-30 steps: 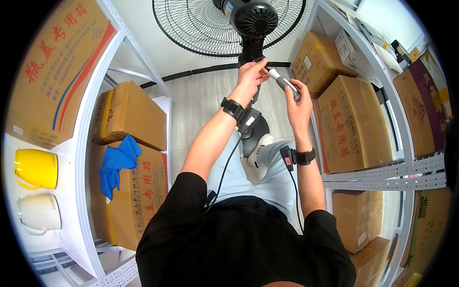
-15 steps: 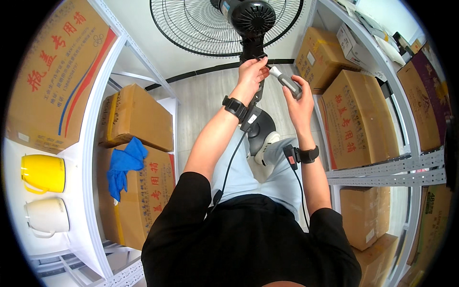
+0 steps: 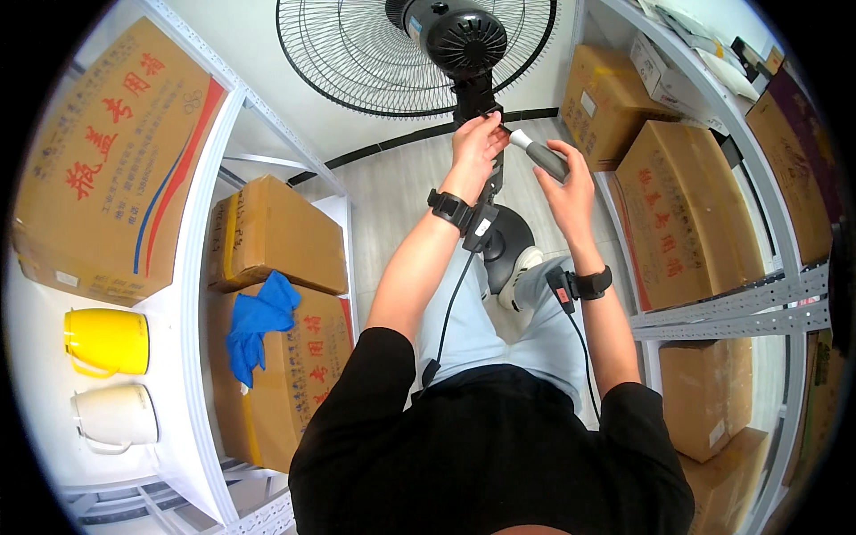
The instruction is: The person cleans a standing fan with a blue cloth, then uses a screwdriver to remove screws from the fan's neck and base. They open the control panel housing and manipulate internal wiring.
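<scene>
A black standing fan [image 3: 466, 45] with a wire cage fills the top of the view, its round base [image 3: 511, 229] on the floor by my legs. My left hand [image 3: 477, 143] is at the fan's neck [image 3: 473, 96], fingers curled on a small part I cannot make out. Just right of it, my right hand [image 3: 566, 183] grips a grey-handled tool [image 3: 544, 156], apparently a screwdriver, its pale end pointing up-left toward my left fingertips. Both wrists wear black straps with cabled boxes.
Metal shelves [image 3: 234, 98] line both sides, holding cardboard boxes [image 3: 678, 214]. On the left are a yellow pot [image 3: 105, 334], a white pot [image 3: 116, 410] and a blue cloth [image 3: 263, 316] draped on a box. Grey floor [image 3: 415, 178] shows between the shelves; a wall stands behind the fan.
The view has shifted, so the shelves sit further right in the picture. My hands stay at the fan's neck, with the tool turned slightly in my right hand.
</scene>
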The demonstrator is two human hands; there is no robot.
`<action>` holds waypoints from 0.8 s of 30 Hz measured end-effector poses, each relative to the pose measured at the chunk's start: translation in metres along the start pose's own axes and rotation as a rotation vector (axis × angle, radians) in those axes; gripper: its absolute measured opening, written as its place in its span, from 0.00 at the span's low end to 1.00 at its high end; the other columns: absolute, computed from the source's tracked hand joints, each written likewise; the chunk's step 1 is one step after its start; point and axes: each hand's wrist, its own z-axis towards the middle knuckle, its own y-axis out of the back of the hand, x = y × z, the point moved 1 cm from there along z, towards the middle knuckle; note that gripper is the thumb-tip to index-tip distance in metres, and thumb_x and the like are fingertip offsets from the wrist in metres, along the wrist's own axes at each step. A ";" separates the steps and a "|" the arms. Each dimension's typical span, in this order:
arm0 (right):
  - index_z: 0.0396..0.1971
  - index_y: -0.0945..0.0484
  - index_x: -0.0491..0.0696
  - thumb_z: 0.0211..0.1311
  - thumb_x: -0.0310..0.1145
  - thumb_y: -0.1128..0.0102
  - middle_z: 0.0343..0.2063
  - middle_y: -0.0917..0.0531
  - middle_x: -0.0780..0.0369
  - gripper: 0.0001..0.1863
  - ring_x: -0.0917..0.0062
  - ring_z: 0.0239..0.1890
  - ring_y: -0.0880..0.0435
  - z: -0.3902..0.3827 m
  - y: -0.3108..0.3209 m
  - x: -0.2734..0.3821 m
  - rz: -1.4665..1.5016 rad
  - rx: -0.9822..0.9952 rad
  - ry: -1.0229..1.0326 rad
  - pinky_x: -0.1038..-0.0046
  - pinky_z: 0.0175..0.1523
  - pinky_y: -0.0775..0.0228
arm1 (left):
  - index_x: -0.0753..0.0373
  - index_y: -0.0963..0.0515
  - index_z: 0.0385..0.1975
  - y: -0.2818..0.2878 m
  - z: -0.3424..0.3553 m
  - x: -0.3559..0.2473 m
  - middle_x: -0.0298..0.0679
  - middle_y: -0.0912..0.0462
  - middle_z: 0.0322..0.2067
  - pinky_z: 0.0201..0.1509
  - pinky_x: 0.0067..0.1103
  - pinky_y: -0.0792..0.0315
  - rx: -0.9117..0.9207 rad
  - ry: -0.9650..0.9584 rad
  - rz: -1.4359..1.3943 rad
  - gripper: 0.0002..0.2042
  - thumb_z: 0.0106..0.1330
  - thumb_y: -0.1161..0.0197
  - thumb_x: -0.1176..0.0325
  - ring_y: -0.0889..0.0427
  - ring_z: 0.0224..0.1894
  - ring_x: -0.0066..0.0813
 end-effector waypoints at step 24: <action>0.40 0.23 0.45 0.57 0.28 0.38 0.38 0.19 0.60 0.11 0.73 0.40 0.20 -0.029 0.022 -0.003 0.188 -0.074 -0.266 0.75 0.45 0.30 | 0.73 0.32 0.39 0.003 0.000 0.006 0.56 0.22 0.42 0.55 0.38 0.25 0.069 -0.017 -0.283 0.14 0.69 0.47 0.64 0.21 0.47 0.48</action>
